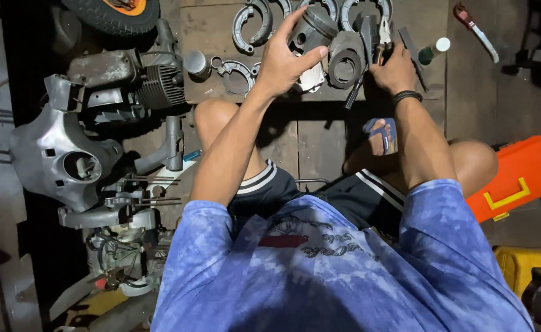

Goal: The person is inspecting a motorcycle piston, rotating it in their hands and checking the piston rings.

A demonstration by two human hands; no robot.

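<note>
My left hand [282,58] grips a grey metal piston [312,29] from its left side, thumb across its lower part. My right hand [394,69] is closed on the handles of a pair of pliers [369,46], whose jaws point toward the piston. Just below the piston sits a grey engine cylinder part [346,60] with a round bore. All of this is held above a low wooden board [221,24] in front of my knees. A black band circles my right wrist.
Curved brake shoes [249,24] lie on the board's far side. A finned engine block [129,83] and a grey scooter headset cover [61,157] lie at left, a tyre [113,12] top left. An orange toolbox [519,175] stands at right, a red-handled tool [476,31] top right.
</note>
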